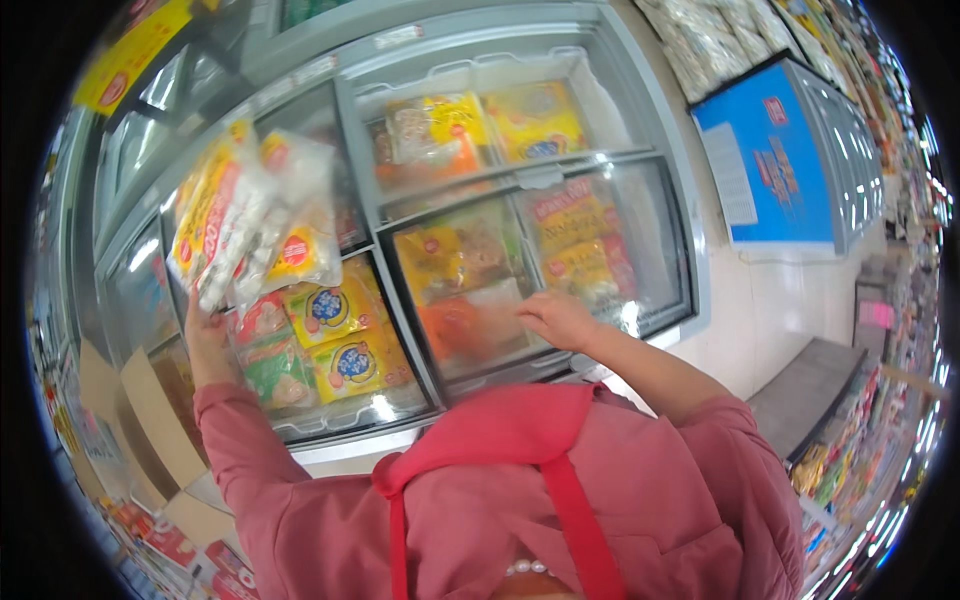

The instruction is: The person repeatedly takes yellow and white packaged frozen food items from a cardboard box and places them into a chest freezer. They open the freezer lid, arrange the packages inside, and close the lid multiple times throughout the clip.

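Note:
My left hand holds plastic bags of frozen food, yellow and clear with white pieces inside, up over the left part of a glass-topped chest freezer. My right hand is over the sliding glass lid of the middle section; whether its bent fingers touch the glass or hold anything, I cannot tell. Yellow bags with blue round prints and a green bag lie in the compartment below my left hand. More yellow bags lie in wire baskets at the freezer's far side.
An opened cardboard box stands at the left, close to my left arm. A blue-sided cabinet stands on the pale tiled floor at the right. A grey bench-like surface and packed shelves are at the lower right.

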Demonstrator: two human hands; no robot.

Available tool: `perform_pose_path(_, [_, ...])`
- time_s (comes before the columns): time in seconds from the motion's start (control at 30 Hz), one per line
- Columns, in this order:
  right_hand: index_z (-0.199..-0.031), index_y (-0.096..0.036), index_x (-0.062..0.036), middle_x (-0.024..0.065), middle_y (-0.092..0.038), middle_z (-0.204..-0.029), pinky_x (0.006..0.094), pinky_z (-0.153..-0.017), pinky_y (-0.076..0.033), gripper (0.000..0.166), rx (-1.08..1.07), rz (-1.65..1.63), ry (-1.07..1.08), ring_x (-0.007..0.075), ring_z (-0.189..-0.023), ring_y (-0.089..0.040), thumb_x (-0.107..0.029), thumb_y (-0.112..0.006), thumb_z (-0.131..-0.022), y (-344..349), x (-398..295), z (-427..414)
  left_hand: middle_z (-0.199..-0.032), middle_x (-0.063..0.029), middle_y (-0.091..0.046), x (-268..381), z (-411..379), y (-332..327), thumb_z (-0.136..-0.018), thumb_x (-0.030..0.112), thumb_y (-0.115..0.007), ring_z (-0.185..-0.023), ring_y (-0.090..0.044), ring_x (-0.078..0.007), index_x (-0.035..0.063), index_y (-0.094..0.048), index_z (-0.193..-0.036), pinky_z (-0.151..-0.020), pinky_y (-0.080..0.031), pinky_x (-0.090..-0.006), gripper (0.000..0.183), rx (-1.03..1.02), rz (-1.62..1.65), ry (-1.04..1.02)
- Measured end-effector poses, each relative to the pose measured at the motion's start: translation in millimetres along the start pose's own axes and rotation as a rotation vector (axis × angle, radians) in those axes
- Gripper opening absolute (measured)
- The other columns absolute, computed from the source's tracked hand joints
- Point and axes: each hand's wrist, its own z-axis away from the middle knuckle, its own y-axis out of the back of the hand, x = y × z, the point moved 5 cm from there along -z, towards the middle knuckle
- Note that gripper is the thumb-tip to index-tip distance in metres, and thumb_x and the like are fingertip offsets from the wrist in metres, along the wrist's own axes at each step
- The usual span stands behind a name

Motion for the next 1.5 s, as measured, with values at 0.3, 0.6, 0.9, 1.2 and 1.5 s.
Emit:
perform_pose_path(0.3, [-0.1, -0.065, -0.0112, 0.0115, -0.063, -0.093, 0.0399, -0.076, -0.048, 0.021, 0.12, -0.073, -0.022, 0.0324, -0.089, -0.059, -0.024, -0.054, -0.087, -29.2, 33.5, 19.1, -0.09, -0.0034, -0.064, -42.5, 89.2, -3.7, -0.09, 0.017, -0.058, -0.064, -0.058, -0.0104, 0.0056, -0.055, -0.112, -0.048, -0.044, -0.0214, 0.025, -0.402, 0.074, -0.159])
perform_pose_path(0.6, [-0.099, -0.065, -0.0115, 0.011, -0.063, -0.093, 0.0393, -0.076, -0.048, 0.02, 0.113, -0.098, -0.029, 0.0312, -0.089, -0.06, -0.024, -0.055, -0.086, -43.8, 42.9, 37.4, -0.124, -0.0058, -0.055, -165.3, 157.1, 107.4, -0.089, 0.016, -0.059, -0.113, -0.053, -0.0221, 0.0097, -0.046, -0.128, -0.094, -0.045, -0.0395, 0.042, -0.564, -0.18, -0.083])
perform_pose_path(0.9, [-0.098, -0.065, -0.0132, 0.0089, -0.064, -0.094, 0.0392, -0.077, -0.048, 0.021, 0.083, -0.074, 0.027, 0.0301, -0.09, -0.059, -0.027, -0.053, -0.086, -43.4, 32.0, 40.8, -0.132, -0.0109, -0.048, -194.4, 164.0, 90.6, -0.093, 0.05, -0.042, -0.119, -0.048, -0.0282, 0.0049, -0.039, -0.134, -0.101, -0.036, -0.0426, 0.061, -0.511, 0.221, 0.176])
perform_pose_path(1.2, [-0.101, -0.064, -0.0114, 0.0103, -0.064, -0.102, 0.04, -0.081, -0.047, 0.024, 0.018, -0.075, 0.055, 0.0314, -0.096, -0.058, -0.027, -0.053, -0.086, -53.9, 26.2, 35.9, -0.124, -0.0116, -0.055, -201.4, 147.6, 139.1, -0.09, 0.026, -0.057, -0.113, -0.053, -0.0288, 0.005, -0.046, -0.129, -0.097, -0.043, -0.0442, 0.046, -0.278, 0.25, -0.07])
perform_pose_path(1.5, [-0.116, -0.059, -0.0066, 0.0092, -0.063, -0.111, 0.0321, -0.086, -0.045, 0.036, -0.169, -0.54, -0.004, 0.0217, -0.101, -0.06, -0.029, -0.055, -0.088, -47.8, 1.1, -29.3, -0.105, -0.0115, -0.061, -91.3, 291.4, 78.6, -0.093, 0.023, -0.054, -0.093, -0.06, -0.0188, -0.0043, -0.054, -0.111, -0.081, -0.048, -0.0321, 0.033, -0.234, -0.265, -0.575])
